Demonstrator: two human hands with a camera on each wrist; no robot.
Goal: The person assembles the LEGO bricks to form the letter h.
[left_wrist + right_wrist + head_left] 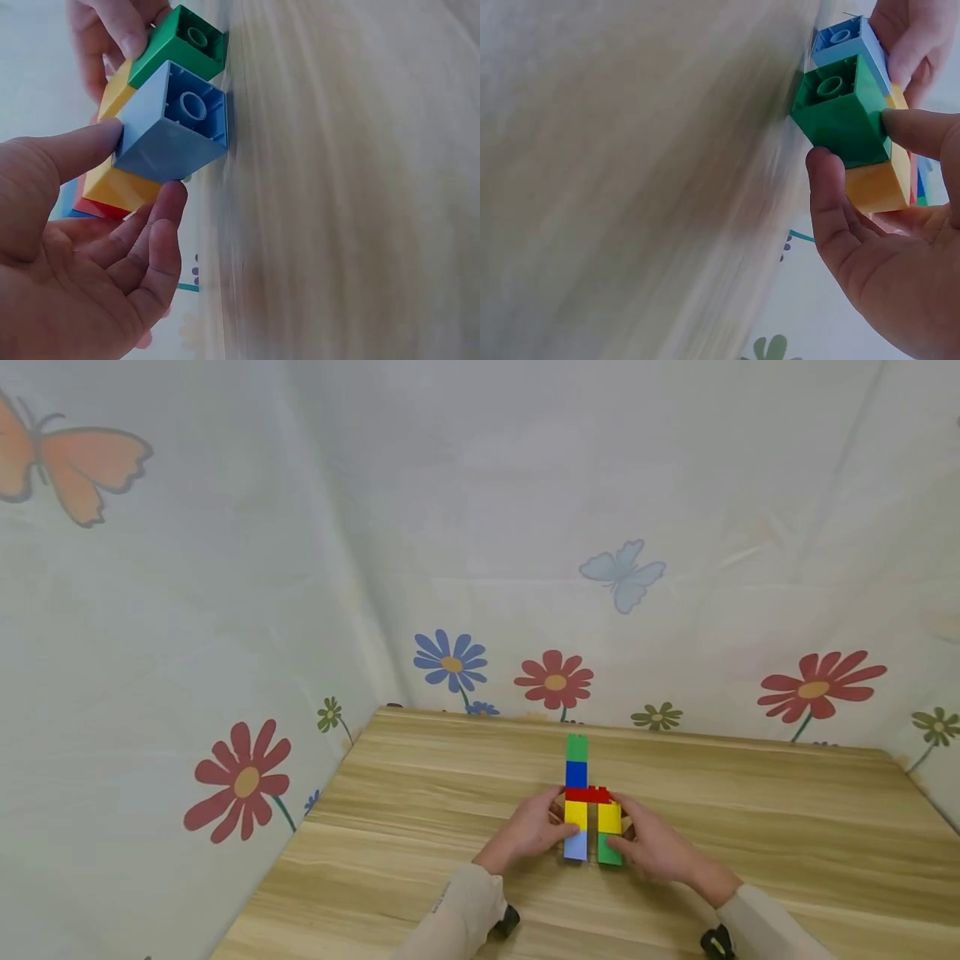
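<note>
Both hands hold a chair-shaped build of toy building blocks. A red block bridges two legs. The left leg has a yellow block above a light blue block; the right leg has a yellow block above a green block. A blue block and another green block continue beyond the red one on the left. My left hand grips the left leg, its thumb on the light blue block. My right hand grips the right leg, its thumb on the green block. Hollow undersides show in both wrist views.
The build is at a wood-grain table. Behind and left of the table hangs a pale cloth printed with flowers and butterflies. Dark wrist devices show at the left sleeve and the right sleeve.
</note>
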